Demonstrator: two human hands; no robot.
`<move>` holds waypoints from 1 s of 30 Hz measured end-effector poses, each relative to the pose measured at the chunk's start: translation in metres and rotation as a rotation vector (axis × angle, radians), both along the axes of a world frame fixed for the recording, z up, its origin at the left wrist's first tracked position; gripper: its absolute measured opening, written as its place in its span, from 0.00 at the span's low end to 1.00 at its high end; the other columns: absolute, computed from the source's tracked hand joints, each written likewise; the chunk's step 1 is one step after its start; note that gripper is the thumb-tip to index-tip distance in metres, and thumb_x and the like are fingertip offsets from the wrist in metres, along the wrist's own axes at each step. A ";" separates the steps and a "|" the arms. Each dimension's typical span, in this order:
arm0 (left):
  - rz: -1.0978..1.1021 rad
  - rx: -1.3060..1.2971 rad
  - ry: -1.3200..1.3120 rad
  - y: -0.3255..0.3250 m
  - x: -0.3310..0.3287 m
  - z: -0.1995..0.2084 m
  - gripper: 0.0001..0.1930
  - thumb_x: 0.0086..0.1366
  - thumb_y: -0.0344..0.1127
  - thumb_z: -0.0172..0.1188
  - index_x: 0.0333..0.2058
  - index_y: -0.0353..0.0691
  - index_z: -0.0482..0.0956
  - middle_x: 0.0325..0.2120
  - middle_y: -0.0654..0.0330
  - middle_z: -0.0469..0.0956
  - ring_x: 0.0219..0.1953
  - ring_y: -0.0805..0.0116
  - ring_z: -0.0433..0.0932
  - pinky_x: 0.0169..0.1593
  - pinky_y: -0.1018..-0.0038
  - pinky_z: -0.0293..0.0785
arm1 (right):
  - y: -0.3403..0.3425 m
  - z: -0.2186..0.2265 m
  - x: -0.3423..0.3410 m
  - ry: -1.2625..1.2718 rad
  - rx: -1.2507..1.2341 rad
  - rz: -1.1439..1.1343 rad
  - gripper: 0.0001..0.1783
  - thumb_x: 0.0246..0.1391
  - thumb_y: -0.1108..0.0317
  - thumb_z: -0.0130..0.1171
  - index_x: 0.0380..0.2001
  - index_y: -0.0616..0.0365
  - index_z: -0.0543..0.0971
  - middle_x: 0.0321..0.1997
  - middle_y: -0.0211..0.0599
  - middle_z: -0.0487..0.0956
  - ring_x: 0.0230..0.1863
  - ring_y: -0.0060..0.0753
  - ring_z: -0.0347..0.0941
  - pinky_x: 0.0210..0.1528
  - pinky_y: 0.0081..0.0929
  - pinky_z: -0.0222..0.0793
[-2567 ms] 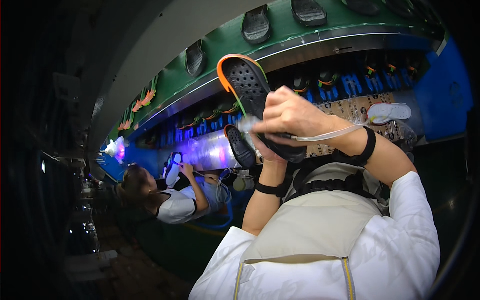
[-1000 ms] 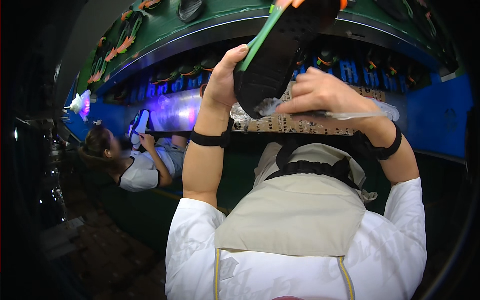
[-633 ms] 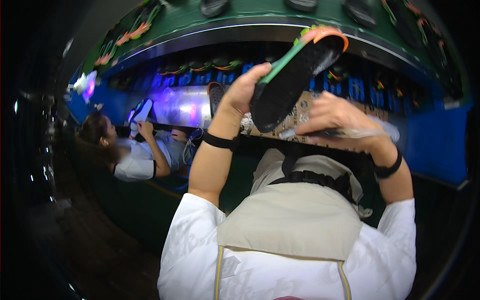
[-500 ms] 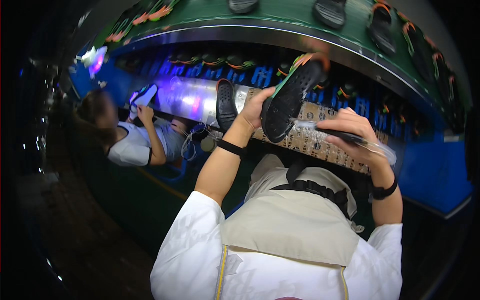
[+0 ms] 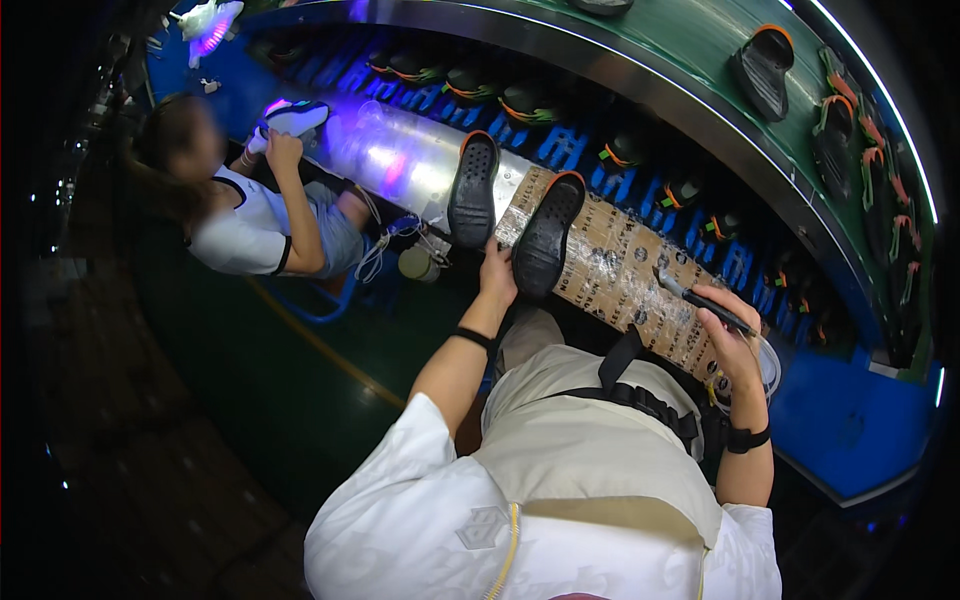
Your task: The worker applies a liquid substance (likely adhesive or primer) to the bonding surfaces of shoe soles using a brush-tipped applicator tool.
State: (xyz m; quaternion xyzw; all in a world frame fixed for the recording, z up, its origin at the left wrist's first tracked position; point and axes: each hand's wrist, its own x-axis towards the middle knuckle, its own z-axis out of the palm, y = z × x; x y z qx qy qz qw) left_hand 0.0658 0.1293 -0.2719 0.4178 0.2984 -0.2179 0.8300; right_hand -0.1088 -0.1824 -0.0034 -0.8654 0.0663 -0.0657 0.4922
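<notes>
Two black shoe soles lie side by side on the bench: the left sole (image 5: 473, 190) has a dotted pattern and an orange-edged far end. Beside it, the right sole (image 5: 548, 235) also has an orange-edged far end, its near end overhanging the bench edge. My left hand (image 5: 495, 273) is at their near ends, fingers stretched up between them and touching at least one; the fingertips are partly hidden. In my right hand (image 5: 735, 335) is a black-handled brush (image 5: 708, 306), closed in the fingers, its tip over the cardboard and a clear tube at its back.
The bench (image 5: 425, 160) is bare metal at left and printed cardboard (image 5: 620, 265) at right. Behind stands a rack with blue prongs (image 5: 560, 150) holding several shoe parts. A green conveyor (image 5: 680, 60) carries more soles. At left, a seated person (image 5: 260, 220) handles a pale shoe (image 5: 297, 117).
The sole that my left hand held up now lies on the bench beside the other one. My right hand and the brush have drawn away from it. The view has shifted.
</notes>
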 end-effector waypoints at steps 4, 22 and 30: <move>0.182 0.134 0.173 0.040 -0.024 -0.020 0.44 0.75 0.62 0.50 0.71 0.26 0.56 0.63 0.36 0.70 0.64 0.40 0.72 0.63 0.41 0.71 | 0.002 0.002 0.005 0.035 -0.026 0.005 0.17 0.58 0.65 0.68 0.49 0.61 0.86 0.38 0.37 0.84 0.36 0.27 0.76 0.41 0.25 0.70; -0.002 -0.252 -0.356 0.099 0.035 0.097 0.11 0.70 0.37 0.56 0.41 0.34 0.80 0.34 0.56 0.80 0.35 0.63 0.79 0.39 0.63 0.81 | 0.000 -0.013 0.019 0.141 -0.002 -0.029 0.18 0.58 0.62 0.68 0.48 0.61 0.86 0.42 0.41 0.87 0.41 0.33 0.81 0.47 0.29 0.74; -0.087 -0.451 -0.792 0.056 0.118 0.247 0.23 0.76 0.50 0.53 0.54 0.34 0.77 0.40 0.55 0.83 0.38 0.61 0.81 0.40 0.60 0.80 | 0.004 -0.016 0.026 0.195 0.002 -0.024 0.18 0.58 0.63 0.68 0.49 0.60 0.86 0.46 0.41 0.87 0.48 0.33 0.82 0.53 0.29 0.74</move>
